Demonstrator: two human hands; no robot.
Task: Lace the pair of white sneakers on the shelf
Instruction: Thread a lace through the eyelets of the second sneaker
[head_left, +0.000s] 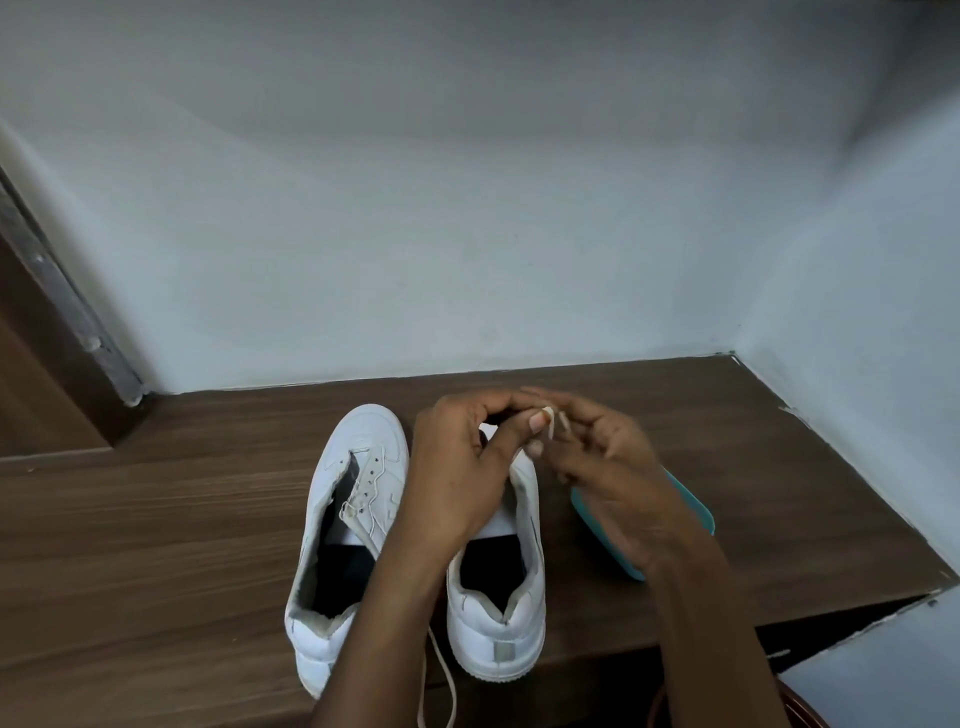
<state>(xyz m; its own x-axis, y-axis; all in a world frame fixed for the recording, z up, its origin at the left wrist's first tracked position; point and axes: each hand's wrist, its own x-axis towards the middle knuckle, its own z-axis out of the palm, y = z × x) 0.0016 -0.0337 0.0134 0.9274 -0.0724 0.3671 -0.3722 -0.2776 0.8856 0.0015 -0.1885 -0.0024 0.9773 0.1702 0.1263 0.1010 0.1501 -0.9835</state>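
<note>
Two white sneakers stand side by side on the dark wooden shelf (156, 545), toes toward the wall. The left sneaker (358, 525) has bare eyelets and an open tongue. The right sneaker (501, 608) is partly hidden under my arms. My left hand (457, 467) and my right hand (608, 467) meet above its toe, and both pinch a short piece of white lace (548, 423) between thumb and fingers. Another stretch of white lace (441, 680) trails between the heels off the shelf's front edge.
A teal flat object (696, 506) lies on the shelf right of the sneakers, mostly under my right forearm. Pale walls close the shelf at the back and right. A dark door frame (52, 291) stands at the far left.
</note>
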